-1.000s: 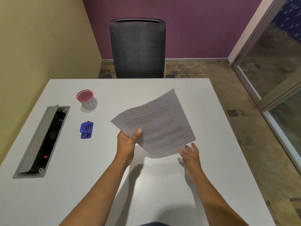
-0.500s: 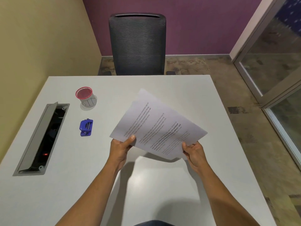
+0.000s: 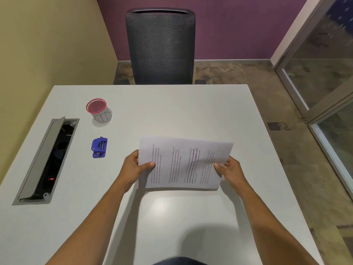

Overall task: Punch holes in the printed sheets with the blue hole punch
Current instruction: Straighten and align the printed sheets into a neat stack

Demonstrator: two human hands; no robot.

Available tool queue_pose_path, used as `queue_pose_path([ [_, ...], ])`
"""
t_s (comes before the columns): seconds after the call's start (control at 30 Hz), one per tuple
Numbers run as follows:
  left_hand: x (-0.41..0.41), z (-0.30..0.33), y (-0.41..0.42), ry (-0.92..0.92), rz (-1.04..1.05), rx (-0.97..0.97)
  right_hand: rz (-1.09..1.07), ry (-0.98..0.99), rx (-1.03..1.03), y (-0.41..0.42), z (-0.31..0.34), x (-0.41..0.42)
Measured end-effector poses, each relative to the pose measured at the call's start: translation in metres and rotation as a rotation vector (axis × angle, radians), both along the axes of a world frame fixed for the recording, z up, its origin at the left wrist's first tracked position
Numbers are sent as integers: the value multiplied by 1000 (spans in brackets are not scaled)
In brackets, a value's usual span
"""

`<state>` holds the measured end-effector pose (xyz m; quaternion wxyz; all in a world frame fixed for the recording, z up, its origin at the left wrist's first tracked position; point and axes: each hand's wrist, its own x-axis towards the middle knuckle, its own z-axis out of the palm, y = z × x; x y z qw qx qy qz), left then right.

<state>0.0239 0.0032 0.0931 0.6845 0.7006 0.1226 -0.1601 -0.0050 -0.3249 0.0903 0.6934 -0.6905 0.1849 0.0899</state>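
Beneath both hands, the white tabletop (image 3: pixel 172 111) extends well beyond the work on every side; its far edge runs just in front of the grey mesh chair (image 3: pixel 161 46), its right edge lies well outboard of the right hand, and an open cable tray (image 3: pixel 47 161) is recessed near its left edge. Since one second ago the printed sheets (image 3: pixel 183 163) have changed from a tilted, single-handed hold to a level, two-handed hold with the text lines running away from the person. The left hand (image 3: pixel 133 169) pinches the left edge, thumb on top and fingers underneath; the right hand (image 3: pixel 231 170), previously spread and clear of the paper, now pinches the right edge in the same manner. The sheets are raised off the tabletop, as the shadow below them indicates. Judged from this, the stack is being squared and oriented before punching; no punching has begun. The blue hole punch (image 3: pixel 99 147) stands untouched on the tabletop, outboard of the left hand and apart from the sheets, with bare surface between them for sliding an edge in. A red-rimmed mesh cup (image 3: pixel 98 109) stands beyond the punch, clear of the likely path.
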Motion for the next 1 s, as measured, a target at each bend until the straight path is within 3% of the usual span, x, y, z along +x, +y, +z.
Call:
queue_pose_path([
  [0.33,-14,-6,-18,-143,181,142,-124,-43,-94,8,-4,6],
  [0.67,-27,-23,-23,-140,216,254,-93,-6,-167,24,-27,-7],
  [1.0,-21,-14,-30,-182,210,210,-92,-2,-210,27,-25,-3],
])
